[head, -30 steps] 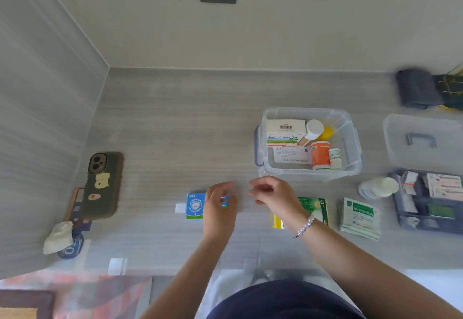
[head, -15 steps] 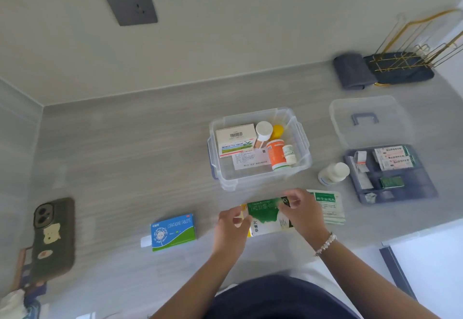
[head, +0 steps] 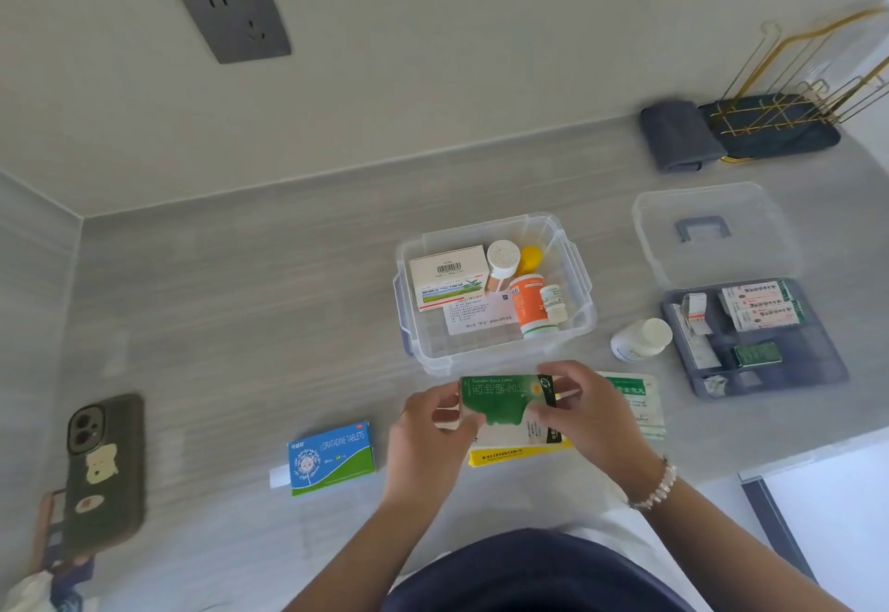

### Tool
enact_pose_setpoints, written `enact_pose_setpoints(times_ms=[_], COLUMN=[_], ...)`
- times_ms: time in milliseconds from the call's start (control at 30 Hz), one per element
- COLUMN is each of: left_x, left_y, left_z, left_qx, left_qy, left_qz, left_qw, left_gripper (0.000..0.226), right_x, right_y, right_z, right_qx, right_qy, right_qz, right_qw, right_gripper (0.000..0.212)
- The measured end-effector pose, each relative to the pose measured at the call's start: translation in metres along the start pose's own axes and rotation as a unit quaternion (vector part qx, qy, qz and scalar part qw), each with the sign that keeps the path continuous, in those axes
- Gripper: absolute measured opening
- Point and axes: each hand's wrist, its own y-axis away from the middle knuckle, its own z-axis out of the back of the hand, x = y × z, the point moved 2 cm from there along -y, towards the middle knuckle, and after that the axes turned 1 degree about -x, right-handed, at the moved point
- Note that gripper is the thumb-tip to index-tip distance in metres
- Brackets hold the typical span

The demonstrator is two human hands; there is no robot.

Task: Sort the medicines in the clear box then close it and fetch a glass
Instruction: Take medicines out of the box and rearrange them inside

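Both hands, left [head: 433, 424] & right [head: 584, 412], are now gripping the green med box [head: 505, 402], lifted just in front of the clear box [head: 495, 356]; blue tablets box [head: 332, 457] let go, lying on the worktop [head: 240, 323]; I'm judging the green pack goes in next.

Bench rear-left: bare counter [head: 250, 303] from the back wall to the clear box [head: 572, 323]; a hand can pass freely here.
Left edge: a phone [head: 103, 472] lies flat, blocking that strip.
Front edge, left of middle: a blue tablet box [head: 332, 460] lies flat, open counter on both sides of it.
Front middle: both hands, left hand [head: 428, 438] and right hand [head: 591, 419], hold a green box [head: 505, 402] just in front of the clear box, filling that gap.
Clear box: open top; cartons and bottles fill the back and right, bare floor at front-left.
Right side: lid [head: 712, 231], grey tray [head: 755, 337], white bottle [head: 640, 339] crowd the bench.
Rear-right corner: folded cloth [head: 678, 140] and wire rack [head: 789, 96].
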Motion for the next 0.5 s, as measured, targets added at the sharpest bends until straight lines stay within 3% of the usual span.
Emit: enact_pose_setpoints(times_ms=[167,500], left_x=[-0.040,-0.064], left_y=[0.003,-0.047], left_z=[0.042,0.042], left_qx=[-0.027,-0.056], left_qy=[0.031,0.071], left_qz=[-0.067,-0.058], left_qw=[0.997,0.994], left_gripper=[0.034,0.026], right_x=[0.044,0.082], right_y=[0.014,-0.047], right_z=[0.032,0.046], right_qx=[-0.021,-0.050], right_qy=[-0.036,0.013], right_qz=[0.072,0.145], right_qw=[0.997,0.988], right_gripper=[0.043,0.048])
